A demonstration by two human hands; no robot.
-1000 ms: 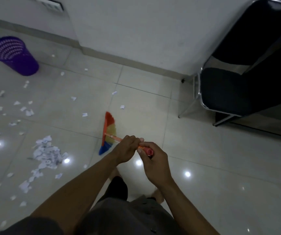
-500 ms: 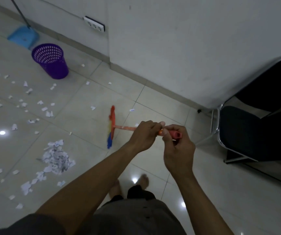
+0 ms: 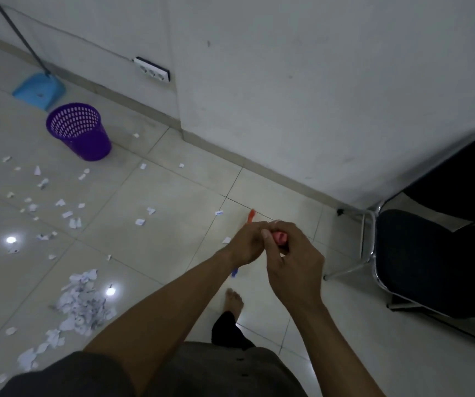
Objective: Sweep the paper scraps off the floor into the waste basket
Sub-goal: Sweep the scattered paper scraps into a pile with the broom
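Pale glossy floor tiles (image 3: 173, 230) fill most of the frame, meeting a grey-white wall (image 3: 316, 81) along a skirting line that runs from upper left to centre right, as I watch over the head camera from my remote station. A black padded chair (image 3: 431, 253) on a chrome frame stands at the right edge. Two bare forearms rise from the bottom to the centre, where the left hand (image 3: 246, 245) is curled round the shaft of a small broom (image 3: 251, 216). The right hand (image 3: 296, 270), touching the left, is wrapped round the red handle end (image 3: 281, 238). The hands hide most of the broom: only an orange tip above the left hand and a blue bristle tip below it show. The biggest heap of paper scraps (image 3: 83, 305) lies at lower left. A purple waste basket (image 3: 80, 133) stands upright at upper left, a blue dustpan (image 3: 40, 90) just behind it near the wall. Loose scraps (image 3: 38, 202) speckle the left-hand tiles, a few just left of the hands. By my reading the shaft points left and down from the grip, with the left hand nearer the bristles. Heap and basket both lie on the bristle side, so the next stroke must travel left.
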